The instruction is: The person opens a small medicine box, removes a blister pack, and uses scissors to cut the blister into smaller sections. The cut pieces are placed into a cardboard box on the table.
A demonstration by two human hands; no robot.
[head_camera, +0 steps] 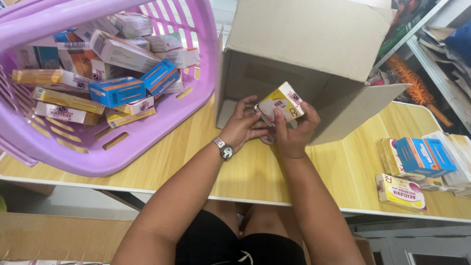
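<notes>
Both of my hands hold a small white and yellow carton (pixel 283 102) just above the wooden table (pixel 255 172), in front of the mouth of a tipped cardboard box (pixel 304 44). My left hand (pixel 244 123), with a wristwatch on its wrist, grips the carton's left side and underside. My right hand (pixel 296 132) closes on its right side from below. The carton is tilted, with its printed face toward me.
A lilac plastic basket (pixel 147 132) at the left holds several small medicine cartons, among them a blue one (pixel 117 91). More cartons (pixel 417 157) lie stacked at the table's right edge. Shelves with clutter (pixel 431 54) stand at the far right.
</notes>
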